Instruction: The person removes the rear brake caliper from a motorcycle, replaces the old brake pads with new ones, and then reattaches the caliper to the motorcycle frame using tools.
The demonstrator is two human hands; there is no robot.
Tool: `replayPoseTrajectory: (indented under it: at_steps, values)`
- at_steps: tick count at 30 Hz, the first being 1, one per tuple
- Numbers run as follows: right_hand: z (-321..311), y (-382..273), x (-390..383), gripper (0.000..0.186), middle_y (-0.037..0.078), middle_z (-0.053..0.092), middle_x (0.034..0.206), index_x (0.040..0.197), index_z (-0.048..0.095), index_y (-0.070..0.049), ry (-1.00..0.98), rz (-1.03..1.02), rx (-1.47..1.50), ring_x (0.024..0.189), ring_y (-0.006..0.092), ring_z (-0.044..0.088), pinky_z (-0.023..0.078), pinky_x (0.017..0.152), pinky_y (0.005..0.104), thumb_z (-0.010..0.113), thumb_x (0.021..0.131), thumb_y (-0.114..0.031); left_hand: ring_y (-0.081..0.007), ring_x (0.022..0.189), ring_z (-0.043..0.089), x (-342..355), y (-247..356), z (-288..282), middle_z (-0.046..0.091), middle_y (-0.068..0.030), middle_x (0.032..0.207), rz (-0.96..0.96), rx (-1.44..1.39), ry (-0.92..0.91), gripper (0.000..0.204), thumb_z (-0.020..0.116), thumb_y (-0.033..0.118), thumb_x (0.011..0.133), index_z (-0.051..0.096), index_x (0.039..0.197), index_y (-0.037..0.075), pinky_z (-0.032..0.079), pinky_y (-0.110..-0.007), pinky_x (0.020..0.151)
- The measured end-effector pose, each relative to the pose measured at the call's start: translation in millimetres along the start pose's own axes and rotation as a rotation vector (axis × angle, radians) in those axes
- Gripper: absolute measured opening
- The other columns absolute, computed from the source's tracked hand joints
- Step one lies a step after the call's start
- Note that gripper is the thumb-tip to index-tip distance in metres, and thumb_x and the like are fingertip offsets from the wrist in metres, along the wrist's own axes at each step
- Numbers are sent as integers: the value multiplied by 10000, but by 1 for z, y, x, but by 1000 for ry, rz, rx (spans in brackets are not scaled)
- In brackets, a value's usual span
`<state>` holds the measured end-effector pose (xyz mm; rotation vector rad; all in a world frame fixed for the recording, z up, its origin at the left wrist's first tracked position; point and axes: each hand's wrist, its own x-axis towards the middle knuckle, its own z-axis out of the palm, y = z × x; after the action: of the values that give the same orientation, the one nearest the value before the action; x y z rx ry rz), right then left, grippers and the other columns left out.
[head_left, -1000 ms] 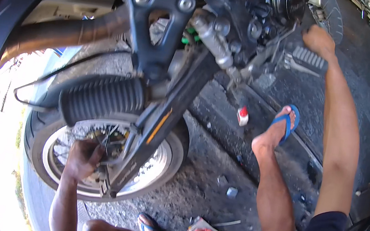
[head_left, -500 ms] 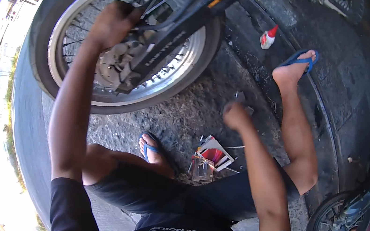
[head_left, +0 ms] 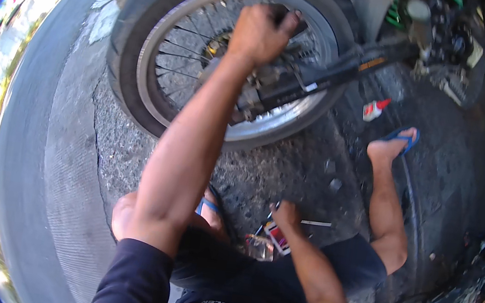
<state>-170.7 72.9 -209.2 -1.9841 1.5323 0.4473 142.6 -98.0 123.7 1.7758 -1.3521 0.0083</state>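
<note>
Hanging over the far black rubber wheel [head_left: 215, 47] with a silver rim [head_left: 146, 57], my left hand [head_left: 262, 33] has curled fingers; I can't tell from here if they grip. Near, my right hand [head_left: 286, 217] curls by a pink-and-white card [head_left: 277, 238], hold unclear. I should move slowly, clear of thin spokes [head_left: 175, 71].

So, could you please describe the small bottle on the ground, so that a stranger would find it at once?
Start from the big spoked wheel at the top of the picture, then go across to the right foot. The small bottle is on the dark ground between them. Unlike the grey pieces below it, it is mostly white with a bright red tip.
</note>
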Motion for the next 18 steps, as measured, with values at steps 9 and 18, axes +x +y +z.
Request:
replayPoseTrajectory:
  at_steps: [9,18]
  values:
    - [39,-27,-30,457,210,730,1184,1092,771,-87,-155,257,15,1126,378,703,570,936,474,654,940,-503,-93,674,446,-175,61,36,512,3,667,-654,-859,346,362,578,209,1047,577,763,-15,382,-294,602]
    - [51,-24,-36,441,249,734,1104,1047,757,-37,-112,185,99,1048,409,715,562,852,501,627,961,-449,-153,569,586,-125,73,66,650,-81,816,-1056,-1724,108,388,588,396,1053,602,1143,19,486,-289,506]
